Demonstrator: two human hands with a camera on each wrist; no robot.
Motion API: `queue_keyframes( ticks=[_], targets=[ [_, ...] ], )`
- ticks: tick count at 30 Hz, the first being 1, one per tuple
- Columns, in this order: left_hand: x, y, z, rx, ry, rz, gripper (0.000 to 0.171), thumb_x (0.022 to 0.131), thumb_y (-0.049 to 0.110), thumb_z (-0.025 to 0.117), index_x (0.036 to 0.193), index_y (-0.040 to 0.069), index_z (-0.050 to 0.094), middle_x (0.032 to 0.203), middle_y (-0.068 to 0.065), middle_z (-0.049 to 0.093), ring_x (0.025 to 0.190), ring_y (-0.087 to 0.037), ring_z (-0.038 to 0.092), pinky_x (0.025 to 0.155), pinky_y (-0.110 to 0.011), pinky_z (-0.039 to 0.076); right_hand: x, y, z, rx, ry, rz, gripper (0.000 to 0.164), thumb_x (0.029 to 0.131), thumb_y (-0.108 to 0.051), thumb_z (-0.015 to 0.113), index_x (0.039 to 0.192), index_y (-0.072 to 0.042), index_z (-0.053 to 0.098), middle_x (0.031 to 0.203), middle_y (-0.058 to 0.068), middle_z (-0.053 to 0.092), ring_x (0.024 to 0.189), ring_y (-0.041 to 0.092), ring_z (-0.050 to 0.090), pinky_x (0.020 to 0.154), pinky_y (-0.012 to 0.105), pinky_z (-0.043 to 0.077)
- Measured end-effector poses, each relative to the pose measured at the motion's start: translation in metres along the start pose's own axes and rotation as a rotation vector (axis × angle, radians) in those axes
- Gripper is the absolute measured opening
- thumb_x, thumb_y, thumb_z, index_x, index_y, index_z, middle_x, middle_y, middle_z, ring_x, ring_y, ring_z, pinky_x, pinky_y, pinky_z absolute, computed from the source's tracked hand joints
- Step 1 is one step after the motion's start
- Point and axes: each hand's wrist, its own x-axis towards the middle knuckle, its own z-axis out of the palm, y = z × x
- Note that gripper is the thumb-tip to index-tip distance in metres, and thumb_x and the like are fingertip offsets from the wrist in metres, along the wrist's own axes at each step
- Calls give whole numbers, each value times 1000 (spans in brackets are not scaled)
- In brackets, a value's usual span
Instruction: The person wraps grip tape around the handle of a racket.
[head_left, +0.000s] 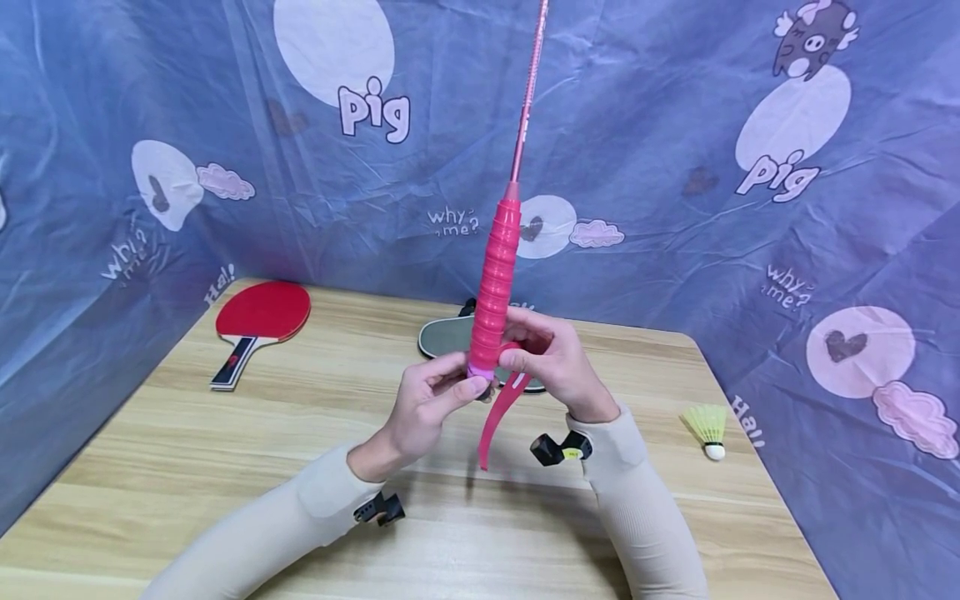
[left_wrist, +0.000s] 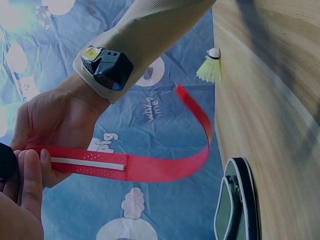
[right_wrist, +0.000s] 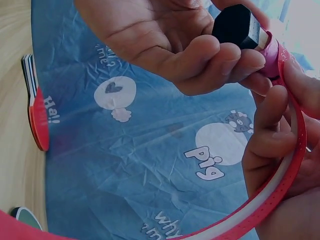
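Observation:
A badminton racket stands nearly upright in the head view, its pink shaft running out of the top of the frame. Pink-red grip tape covers its handle in ridged turns. At the lower end of the handle, my left hand grips it with thumb and fingers. The black butt cap shows beside those fingers in the right wrist view. My right hand pinches the grip tape close beside the handle. From there a loose length of grip tape hangs and curls, with a white strip along its perforated part.
A red table tennis bat lies at the table's back left. Behind the hands is a green, white-edged case, partly hidden. A yellow shuttlecock lies near the right edge. Printed blue cloth hangs around the wooden table.

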Motion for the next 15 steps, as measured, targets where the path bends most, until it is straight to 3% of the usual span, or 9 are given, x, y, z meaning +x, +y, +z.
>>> queue_keyframes(
  ticks=[7, 15],
  targets=[
    [-1, 2, 0, 24, -7, -18, 21, 97, 0, 56, 108, -17, 63, 95, -33, 62, 86, -7, 63, 79, -24, 58, 0, 2, 0, 25, 5, -3, 45, 89, -17, 78, 131, -25, 65, 103, -8, 74, 92, 6, 70, 75, 19, 57],
    [-1, 3, 1, 2, -62, 0, 22, 98, 1, 49, 105, -17, 61, 97, -39, 59, 87, -11, 64, 68, -34, 61, 1, 4, 0, 45, -9, -33, 44, 90, -14, 77, 131, -24, 65, 105, -7, 73, 91, 7, 69, 76, 20, 58]
  ],
)
